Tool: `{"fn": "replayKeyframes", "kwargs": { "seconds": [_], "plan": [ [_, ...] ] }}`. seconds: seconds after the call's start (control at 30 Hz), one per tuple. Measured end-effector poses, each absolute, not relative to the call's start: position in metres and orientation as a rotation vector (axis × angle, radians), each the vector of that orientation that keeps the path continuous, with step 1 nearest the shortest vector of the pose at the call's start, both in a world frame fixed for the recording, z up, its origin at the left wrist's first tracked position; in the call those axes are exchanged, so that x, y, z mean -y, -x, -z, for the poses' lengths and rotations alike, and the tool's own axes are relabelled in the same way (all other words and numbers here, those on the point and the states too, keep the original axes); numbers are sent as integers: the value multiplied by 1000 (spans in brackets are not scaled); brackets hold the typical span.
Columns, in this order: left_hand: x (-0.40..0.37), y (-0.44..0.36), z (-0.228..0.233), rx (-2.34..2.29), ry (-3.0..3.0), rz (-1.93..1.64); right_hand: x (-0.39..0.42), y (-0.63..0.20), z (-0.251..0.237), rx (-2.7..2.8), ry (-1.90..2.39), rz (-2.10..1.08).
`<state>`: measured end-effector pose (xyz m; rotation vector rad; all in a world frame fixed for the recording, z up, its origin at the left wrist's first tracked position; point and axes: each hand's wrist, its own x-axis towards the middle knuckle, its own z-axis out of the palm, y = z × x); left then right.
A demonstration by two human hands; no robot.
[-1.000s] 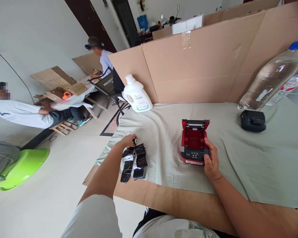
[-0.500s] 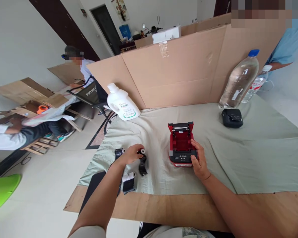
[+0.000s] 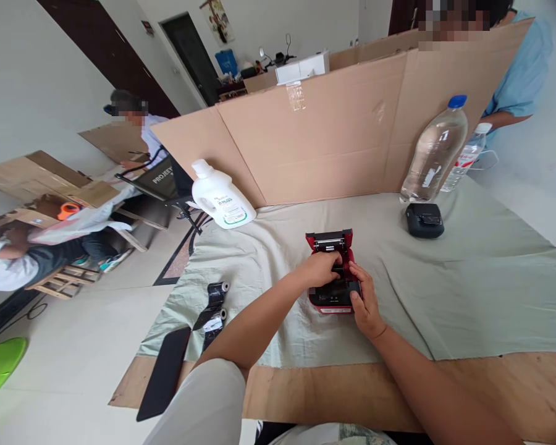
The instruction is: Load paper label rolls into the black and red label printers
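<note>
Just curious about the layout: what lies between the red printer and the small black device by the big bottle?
Only bare grey-green cloth between the red printer and black device, head view.

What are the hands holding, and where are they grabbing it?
The right hand grips the red printer at its front right corner. The left hand reaches into its open compartment, holding a dark roll.

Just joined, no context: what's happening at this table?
A person is working on a small red printer with its lid open, on a grey-green cloth. The left hand reaches into the open bay, seemingly with a black roll; the right hand steadies the printer's front corner. More black rolls lie to the left.
</note>
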<state>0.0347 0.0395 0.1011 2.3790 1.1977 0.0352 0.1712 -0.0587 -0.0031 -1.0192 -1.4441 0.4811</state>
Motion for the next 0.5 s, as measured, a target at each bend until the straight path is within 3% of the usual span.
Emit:
{"fn": "replayKeyframes", "kwargs": {
  "seconds": [0.13, 0.27, 0.37, 0.5],
  "plan": [
    [-41, -47, -93, -1306, -2520, 116, 59, -170, 5, 1413, 1005, -501],
    [-38, -46, -94, -1312, -2520, 46, 59, -171, 4, 1417, 1000, -495],
    [-28, -37, -104, -1229, -2472, -167, 59, -172, 3, 1426, 1002, -489],
    [-12, -20, -122, -1083, -2406, -735, 59, -170, 3, 1426, 997, -489]
  ]
}}
